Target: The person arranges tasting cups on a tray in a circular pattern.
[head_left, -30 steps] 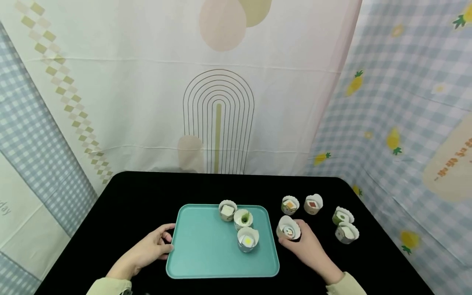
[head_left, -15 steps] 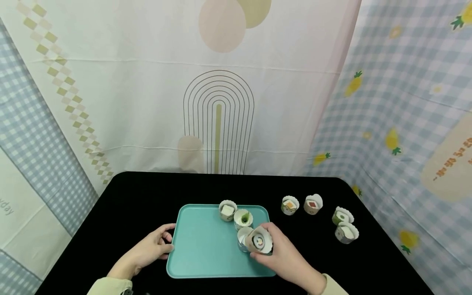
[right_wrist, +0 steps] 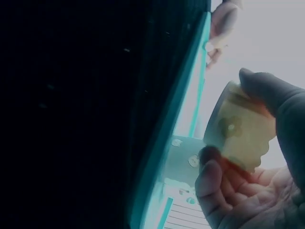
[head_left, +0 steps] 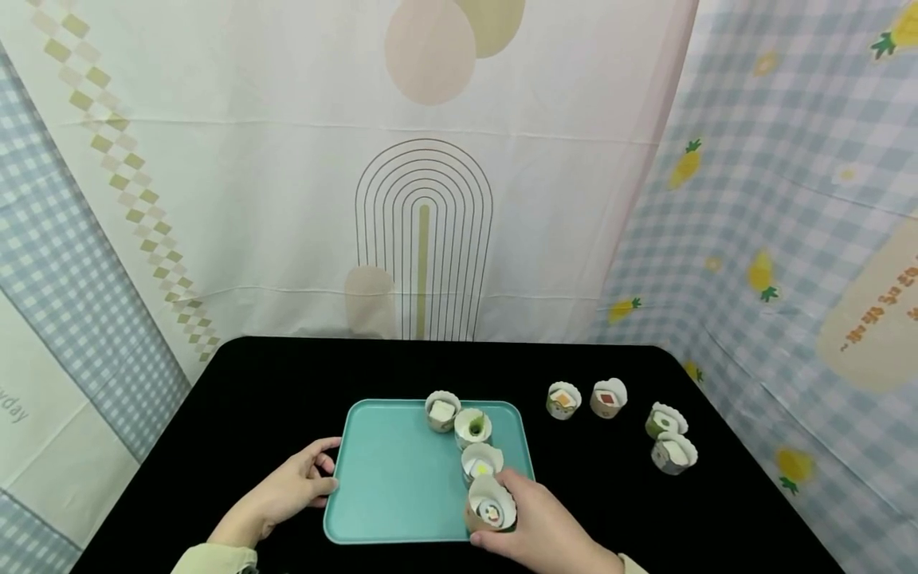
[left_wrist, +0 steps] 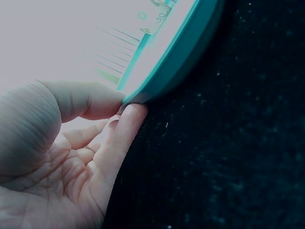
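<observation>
In the head view my right hand (head_left: 545, 526) holds a paper baking cup (head_left: 491, 507) over the front right part of the teal tray (head_left: 398, 478). A round piece like a sushi roll sits in that cup. The right wrist view shows the cup (right_wrist: 240, 126) tilted between thumb and fingers, a flower print on its wall. My left hand (head_left: 297, 482) pinches the tray's left rim with thumb and fingertip, as the left wrist view shows. On the tray stand a cup with a yellow-centred piece (head_left: 481, 462), one with a green piece (head_left: 473, 429) and one with a white piece (head_left: 442, 410).
Right of the tray, on the black table (head_left: 287, 383), stand a cup with an orange-topped piece (head_left: 563, 400), one with a red-brown piece (head_left: 608, 399), and two touching cups, a green one (head_left: 665, 420) and a grey one (head_left: 674, 453). Patterned cloth hangs behind and at both sides.
My right hand has carried the cup from the table right of the tray leftward over it, then toward its front edge. My left hand stays at the tray's rim.
</observation>
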Demonstrator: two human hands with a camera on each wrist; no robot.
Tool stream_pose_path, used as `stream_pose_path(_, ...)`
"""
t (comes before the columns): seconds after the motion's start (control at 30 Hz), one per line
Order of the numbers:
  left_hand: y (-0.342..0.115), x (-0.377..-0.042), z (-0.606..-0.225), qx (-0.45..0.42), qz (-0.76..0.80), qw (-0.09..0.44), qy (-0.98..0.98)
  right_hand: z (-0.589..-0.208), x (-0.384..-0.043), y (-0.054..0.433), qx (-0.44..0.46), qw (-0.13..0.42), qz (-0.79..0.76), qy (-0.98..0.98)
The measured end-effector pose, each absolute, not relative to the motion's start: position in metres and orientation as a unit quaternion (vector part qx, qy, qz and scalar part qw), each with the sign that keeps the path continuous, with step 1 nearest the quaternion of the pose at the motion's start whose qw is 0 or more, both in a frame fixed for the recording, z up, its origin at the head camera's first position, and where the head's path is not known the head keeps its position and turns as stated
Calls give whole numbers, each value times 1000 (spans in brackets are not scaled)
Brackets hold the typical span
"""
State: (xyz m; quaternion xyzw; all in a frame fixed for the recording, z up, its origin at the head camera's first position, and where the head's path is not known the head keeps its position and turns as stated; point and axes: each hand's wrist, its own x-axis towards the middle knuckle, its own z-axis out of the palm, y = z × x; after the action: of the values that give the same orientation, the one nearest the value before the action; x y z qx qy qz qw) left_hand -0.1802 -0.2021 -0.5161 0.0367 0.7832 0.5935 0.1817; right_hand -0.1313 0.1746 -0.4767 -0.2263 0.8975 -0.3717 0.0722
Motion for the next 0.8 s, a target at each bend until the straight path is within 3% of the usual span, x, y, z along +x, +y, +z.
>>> stream_pose_path(0.47,-201,-180,-517,39,590,178,787,-488,-130,165,-160,72,-311,934)
stream_pose_path(0.8,-201,-180,-517,30,585,176,791,-487,-130,181,-109,150,-491,851)
